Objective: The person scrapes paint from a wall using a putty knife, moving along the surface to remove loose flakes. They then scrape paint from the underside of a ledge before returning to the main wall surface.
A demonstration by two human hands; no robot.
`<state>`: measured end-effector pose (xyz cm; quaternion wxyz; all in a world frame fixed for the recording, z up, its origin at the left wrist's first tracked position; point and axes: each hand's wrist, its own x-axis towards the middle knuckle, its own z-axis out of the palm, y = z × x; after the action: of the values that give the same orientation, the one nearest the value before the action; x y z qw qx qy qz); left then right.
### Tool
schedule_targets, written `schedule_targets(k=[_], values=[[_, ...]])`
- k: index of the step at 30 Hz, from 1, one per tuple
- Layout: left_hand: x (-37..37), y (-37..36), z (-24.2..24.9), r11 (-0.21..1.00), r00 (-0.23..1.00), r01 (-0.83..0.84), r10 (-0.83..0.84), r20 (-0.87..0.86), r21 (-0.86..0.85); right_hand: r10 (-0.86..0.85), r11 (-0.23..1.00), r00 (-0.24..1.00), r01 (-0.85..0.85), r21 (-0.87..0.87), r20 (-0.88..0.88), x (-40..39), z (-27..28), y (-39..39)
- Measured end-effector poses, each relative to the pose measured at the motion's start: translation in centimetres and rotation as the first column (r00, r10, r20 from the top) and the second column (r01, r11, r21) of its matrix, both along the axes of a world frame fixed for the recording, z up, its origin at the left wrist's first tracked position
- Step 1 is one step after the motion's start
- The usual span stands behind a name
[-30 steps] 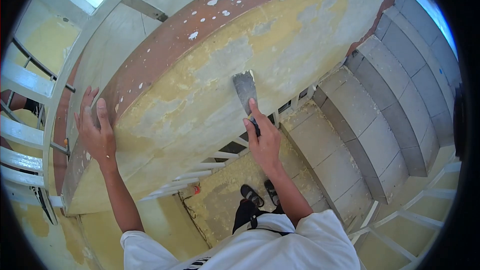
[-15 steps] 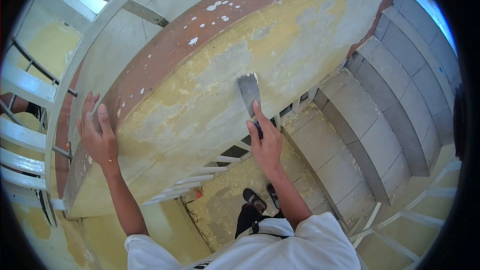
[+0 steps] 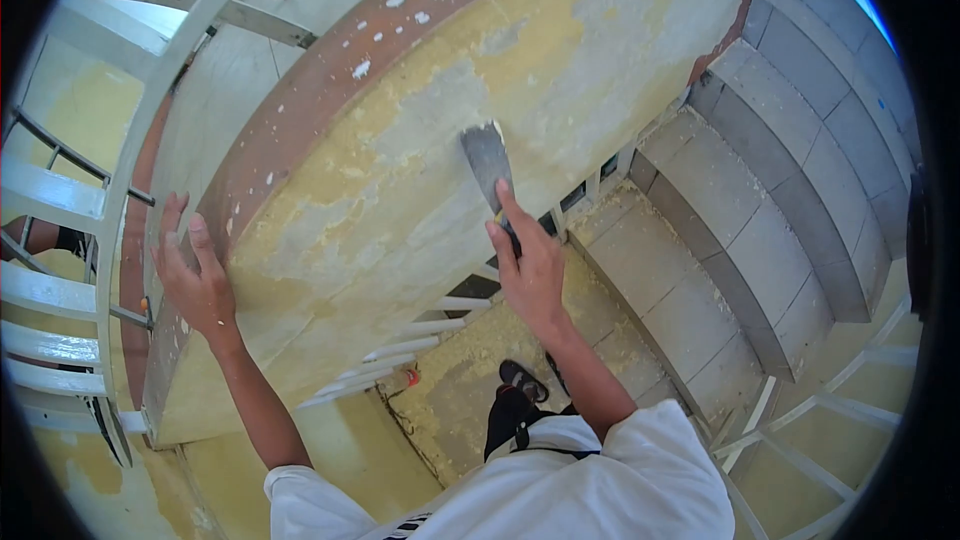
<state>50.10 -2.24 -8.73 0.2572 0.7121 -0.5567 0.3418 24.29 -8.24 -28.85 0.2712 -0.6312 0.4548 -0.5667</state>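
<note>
At far left, white railing bars (image 3: 50, 285) run in a row, and behind them part of another person's leg (image 3: 38, 237) shows, with dark fabric around its lower end. Right of the railing, the left hand (image 3: 200, 288) lies at the reddish-brown band (image 3: 325, 80) along the wall's top edge, holding nothing; its fingers point upward and the thumb is spread away from them. How firmly it presses there I cannot tell. The band is spotted with white paint splatters. Below it, the curved wall (image 3: 320, 270) has peeling yellow paint, with bare grey patches and ragged edges. White balusters (image 3: 400, 348) stand under the wall's lower edge, and a small red object (image 3: 411, 377) lies near them on the floor (image 3: 455, 410), which is strewn with pale flakes. At the middle, the paint scraper (image 3: 486, 155) is tilted against the wall, its broad end up beside a grey patch. The right hand (image 3: 532, 275) grips its dark handle, fingers closed around it and the index finger extended along toward the blade. Below, a sandalled foot (image 3: 524, 380) stands on the floor. To the right, curved tiled steps (image 3: 725, 235) rise, flecked with chips, and a white handrail (image 3: 830, 400) crosses the lower right corner.
</note>
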Motion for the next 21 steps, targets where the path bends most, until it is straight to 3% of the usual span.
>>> schedule_targets(k=[8,11,13,14,15,16,17,18,19,21], values=[[-0.7,0.0,-0.1,0.999,0.999,0.009,-0.007,0.032,-0.050,0.012,0.998,1.000,-0.013,0.061,0.024,0.3,-0.4,0.1],[-0.6,0.6,-1.0,0.951,0.977,0.211,-0.208,0.039,-0.224,0.000,0.999,0.998,-0.003,0.049,0.063,-0.5,1.9,-1.6],[2.9,2.9,-4.3,0.825,0.892,0.398,-0.245,0.381,-0.402,-0.003,0.998,0.998,-0.001,0.062,0.066,-0.9,2.1,-1.5],[1.2,3.2,-7.2,0.761,0.831,0.554,-0.529,0.171,-0.339,0.001,0.998,0.999,-0.004,0.061,0.050,-0.6,0.9,-0.7],[-0.5,3.6,-10.0,0.615,0.633,0.697,-0.769,-0.087,-0.369,0.003,0.998,0.999,-0.005,0.057,0.033,-0.3,0.0,-0.3],[-2.3,3.9,-12.9,0.482,0.385,0.738,-0.876,-0.291,-0.473,0.013,0.999,0.999,-0.015,0.051,0.047,0.0,-0.6,-0.2],[-3.8,3.5,-15.8,0.646,0.424,0.711,-0.709,-0.563,-0.278,0.021,0.999,0.998,-0.024,0.048,0.061,0.2,-1.2,-0.1],[-6.6,1.2,-17.2,0.644,0.371,0.749,-0.602,-0.707,-0.156,0.030,0.998,0.997,-0.034,0.053,0.075,0.3,-1.4,-0.2],[-9.1,-0.2,-18.1,0.686,0.263,0.727,-0.335,-0.905,-0.043,-0.005,0.997,0.997,-0.001,0.082,0.072,-0.2,0.3,-1.3],[-9.9,-3.2,-21.8,0.621,-0.029,0.781,-0.068,-0.997,-0.065,-0.043,0.995,0.990,0.030,0.095,0.132,-1.3,4.1,-4.0]])
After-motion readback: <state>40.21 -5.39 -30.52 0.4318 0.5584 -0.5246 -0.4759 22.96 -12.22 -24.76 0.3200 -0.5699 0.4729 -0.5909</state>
